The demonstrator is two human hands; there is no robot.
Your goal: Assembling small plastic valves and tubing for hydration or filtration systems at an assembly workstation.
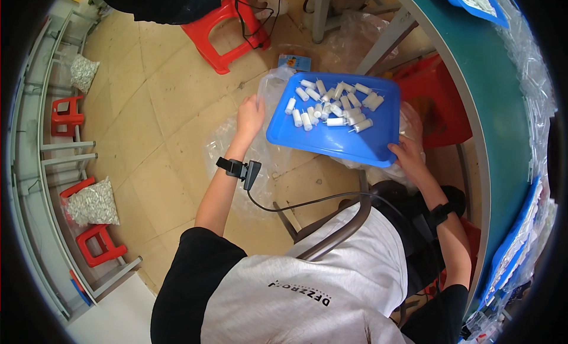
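A blue plastic tray (328, 144) is held out in front of me, over the floor. Many small white cylinders (336, 121) with thin pins at their ends lie loose in its upper part. The tray's near right corner is gripped by my right hand (408, 156), thumb on top of the rim. Left of the tray, my left hand (251, 114) is closed on the edge of a clear plastic bag (273, 86). The bag reaches up to the tray's left side, and part of it is hidden beneath the tray.
A green table (494, 107) curves along my right, bearing blue trays and clear plastic. Red stools (222, 39) stand ahead and by the left wall. Filled bags (93, 203) rest at left. A curved brown chair bar (337, 228) and a black wrist cable (307, 200) cross before me.
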